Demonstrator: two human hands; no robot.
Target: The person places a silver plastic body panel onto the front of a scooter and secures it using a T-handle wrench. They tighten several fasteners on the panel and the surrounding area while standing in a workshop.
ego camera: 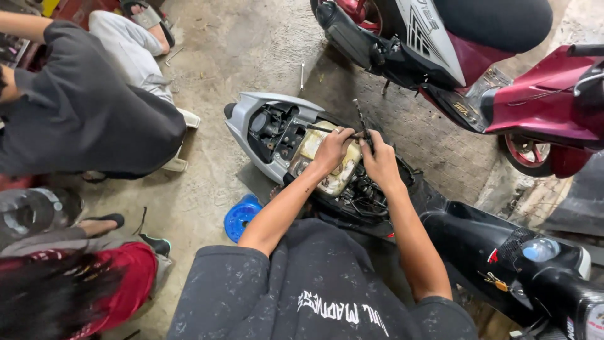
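A scooter stands below me with its seat off, showing a yellowish fuel tank (pixel 319 146) and a grey rear body panel (pixel 251 113). My left hand (pixel 333 148) rests on the tank with its fingers curled around a thin dark tool or hose end (pixel 318 128). My right hand (pixel 379 157) grips a long dark T-handle tool (pixel 361 117) that stands upright over the tank's right side. Both hands touch near the middle of the tank. Wiring and engine parts (pixel 365 198) show beneath my right wrist.
A red and white scooter (pixel 465 56) is parked at the upper right. One person in a dark shirt (pixel 82 113) crouches at the left, another in red (pixel 119 277) at the lower left. A blue round lid (pixel 241 217) lies on the concrete floor, and a metal tool (pixel 302 75) beyond the scooter.
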